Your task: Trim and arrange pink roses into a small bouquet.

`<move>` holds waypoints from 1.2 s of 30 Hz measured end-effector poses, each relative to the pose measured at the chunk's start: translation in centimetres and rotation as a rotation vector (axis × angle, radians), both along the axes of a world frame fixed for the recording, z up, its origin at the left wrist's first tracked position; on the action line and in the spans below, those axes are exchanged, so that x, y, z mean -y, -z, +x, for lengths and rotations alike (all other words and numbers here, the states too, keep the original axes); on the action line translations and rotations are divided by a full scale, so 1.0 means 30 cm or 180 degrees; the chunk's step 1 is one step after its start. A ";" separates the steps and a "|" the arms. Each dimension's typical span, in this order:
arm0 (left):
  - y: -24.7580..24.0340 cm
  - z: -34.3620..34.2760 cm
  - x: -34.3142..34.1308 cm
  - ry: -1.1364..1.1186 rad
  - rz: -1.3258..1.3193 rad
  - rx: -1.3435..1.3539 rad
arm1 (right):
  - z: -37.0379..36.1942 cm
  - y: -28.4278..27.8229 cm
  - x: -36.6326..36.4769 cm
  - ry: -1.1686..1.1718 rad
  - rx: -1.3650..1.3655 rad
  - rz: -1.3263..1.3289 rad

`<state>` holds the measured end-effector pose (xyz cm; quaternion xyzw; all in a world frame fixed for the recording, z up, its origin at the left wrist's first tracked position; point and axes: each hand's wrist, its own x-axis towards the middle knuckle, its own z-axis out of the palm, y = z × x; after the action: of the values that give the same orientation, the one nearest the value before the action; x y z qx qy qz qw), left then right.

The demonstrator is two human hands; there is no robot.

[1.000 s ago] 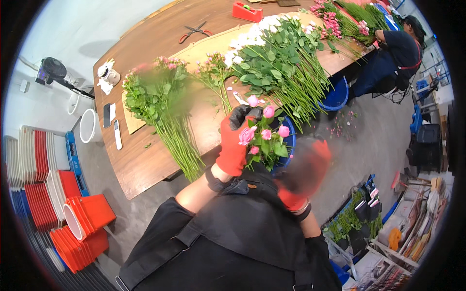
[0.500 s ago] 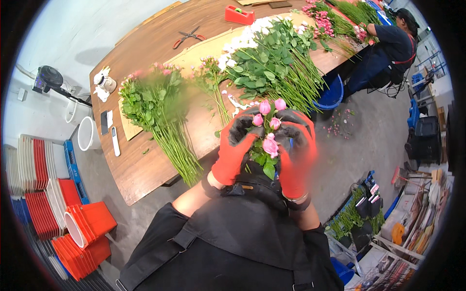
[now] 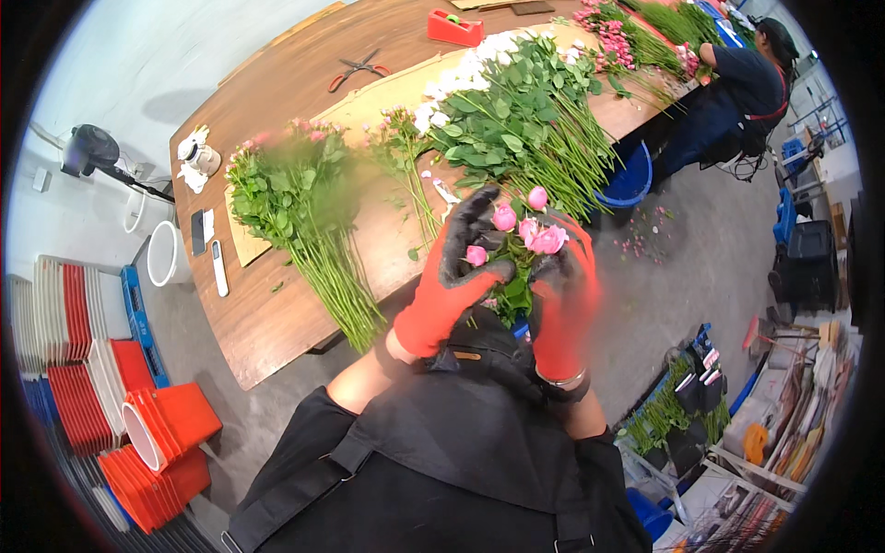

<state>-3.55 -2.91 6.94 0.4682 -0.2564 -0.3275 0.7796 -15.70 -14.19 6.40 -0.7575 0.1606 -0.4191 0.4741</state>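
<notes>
In front of my chest is a pink spray rose (image 3: 544, 238) with several blooms and green leaves. My right hand (image 3: 564, 300), in a red glove with dark palm and fingertips, curls around its right side and holds it below the blooms; the stem's lower part is hidden. On the other side, my left hand (image 3: 450, 288) wears a matching glove. Its thumb and fingers are spread apart, with a small pink bloom (image 3: 476, 255) in the gap between them. Beyond my hands, a bundle of white roses (image 3: 516, 120) lies on the wooden table (image 3: 249, 318).
Pink spray roses (image 3: 309, 212) lie at the table's left, with a smaller bunch (image 3: 401, 152) beside them. Scissors (image 3: 359, 69) and a red tape dispenser (image 3: 454, 29) rest farther back. A blue bucket (image 3: 631, 180) stands near a seated co-worker (image 3: 747, 88). Orange bins (image 3: 171, 424) are stacked left.
My left hand has opened and shifted slightly away from the stem. The pink blooms have turned and spread, the largest now higher and farther right. The right hand stays in nearly the same place.
</notes>
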 end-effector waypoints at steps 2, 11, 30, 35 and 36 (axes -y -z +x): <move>0.002 0.017 0.004 0.0398 -0.0103 -0.0297 | 0.006 -0.002 -0.003 0.0040 -0.0042 0.0138; 0.046 0.010 -0.005 0.0087 0.0294 0.0482 | 0.033 -0.049 -0.041 0.0232 0.0165 0.0108; 0.062 -0.045 -0.005 -0.0751 0.0447 0.0758 | 0.011 -0.036 -0.022 0.0199 -0.0019 0.0179; 0.042 -0.046 0.002 -0.0633 0.0541 0.0613 | 0.004 -0.043 -0.029 0.0143 -0.0098 0.0470; 0.044 -0.035 0.001 -0.0465 0.0413 0.0586 | -0.003 -0.024 -0.017 0.0004 -0.0003 0.0559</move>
<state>-4.62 -2.94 5.62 0.5631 -0.2704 -0.2415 0.7426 -15.78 -13.69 7.12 -0.7131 0.1974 -0.4034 0.5383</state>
